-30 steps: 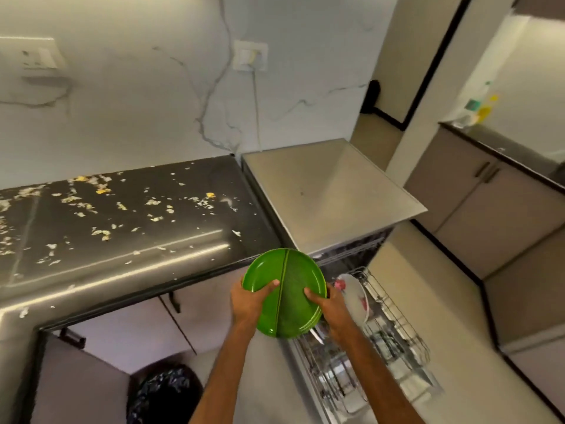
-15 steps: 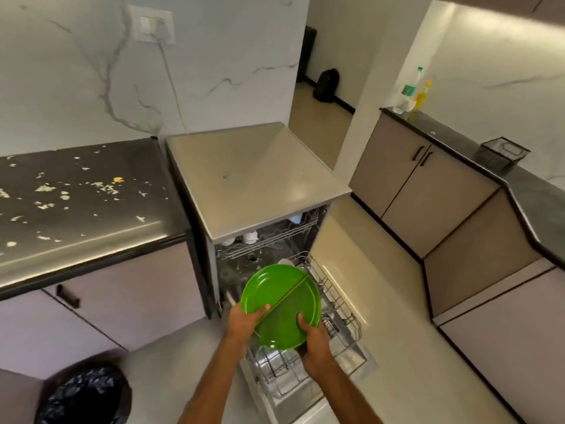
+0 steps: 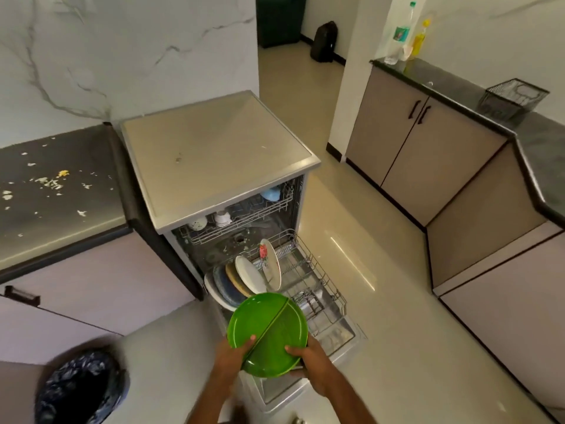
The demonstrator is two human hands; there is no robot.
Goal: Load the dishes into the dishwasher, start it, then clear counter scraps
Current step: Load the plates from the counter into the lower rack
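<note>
The green plate [image 3: 268, 333] is in the air, face up and slightly tilted, over the near end of the lower rack [image 3: 324, 276], which is pulled out over the open dishwasher [image 3: 214, 154] door. The left grip [image 3: 230, 358] holds its near-left rim, with the thumb lying on the face beside the ridge that crosses the plate. The right grip [image 3: 312, 361] holds the near-right rim the same way; the fingers underneath are hidden.

It looks like moulded plastic, so probably light, stiff and unlikely to break. The glossy face could be slick if wet. The rim is the place to hold it, and one grip on the edge should be enough to turn it upright and slot it between the tines.

A row of plates [image 3: 241, 280] stands on edge at the rack's rear left, with a floral plate [image 3: 270, 264] leaning just beside them. These are the nearest obstacle, while the wires to the right and front look free. The upper rack [image 3: 241, 220] is pushed in and holds cups. Scraps [image 3: 49, 183] lie on the worktop [image 3: 76, 145] to the left, and a bin [image 3: 79, 390] stands on the floor below.
</note>
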